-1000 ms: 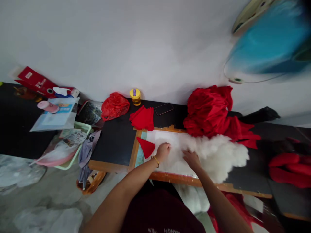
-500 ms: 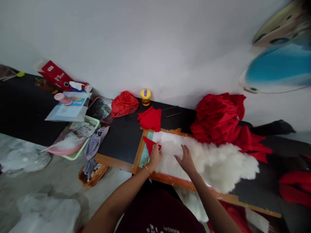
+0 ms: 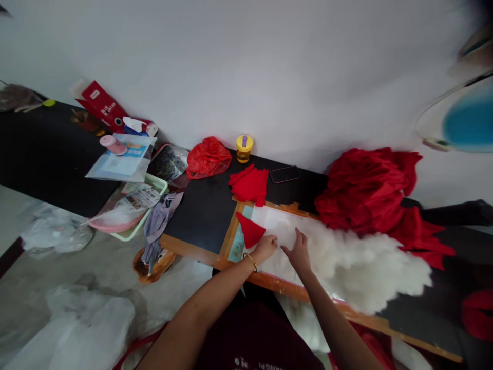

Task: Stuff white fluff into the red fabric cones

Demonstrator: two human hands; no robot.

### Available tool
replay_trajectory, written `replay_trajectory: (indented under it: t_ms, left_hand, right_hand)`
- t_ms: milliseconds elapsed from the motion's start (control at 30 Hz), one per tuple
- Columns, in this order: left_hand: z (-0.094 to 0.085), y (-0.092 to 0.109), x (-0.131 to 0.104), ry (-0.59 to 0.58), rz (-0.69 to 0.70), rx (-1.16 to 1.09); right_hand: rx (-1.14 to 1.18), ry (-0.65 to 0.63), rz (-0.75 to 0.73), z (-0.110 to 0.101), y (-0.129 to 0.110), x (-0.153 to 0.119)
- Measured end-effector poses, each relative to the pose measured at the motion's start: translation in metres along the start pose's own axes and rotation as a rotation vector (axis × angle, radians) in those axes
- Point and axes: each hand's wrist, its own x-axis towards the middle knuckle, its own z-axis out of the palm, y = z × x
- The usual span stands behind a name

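- Your left hand [image 3: 265, 249], gold bracelet [image 3: 250, 261] at the wrist, has curled fingers; whether they pinch anything, you cannot tell from here.
- Your right hand [image 3: 299, 253] is open, thumb and fingers apart, holding nothing visible.
- The red cloth triangle [image 3: 250, 230] lies just beside your left hand (pointed end away from you).
- White fluffy filling [image 3: 370, 272] is heaped to the right of your right hand.
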Motion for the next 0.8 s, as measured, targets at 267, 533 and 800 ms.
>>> replay_trajectory:
  t_ms: [267, 533, 800]
  left_hand:
    - [-0.015, 0.003, -0.011, -0.090, 0.141, 0.494]
    - [-0.058, -0.018, -0.048, 0.107, 0.205, 0.828]
    - [-0.074, -0.024, -0.022, 0.063, 0.302, 0.899]
  right_hand:
    - [-0.188, -0.132, -0.200, 0.018, -0.032, 0.005]
    - [0.450, -0.021, 0.149, 0.005, 0.004, 0.025]
    - [0.740, -0.044, 0.356, -0.016, -0.007, -0.018]
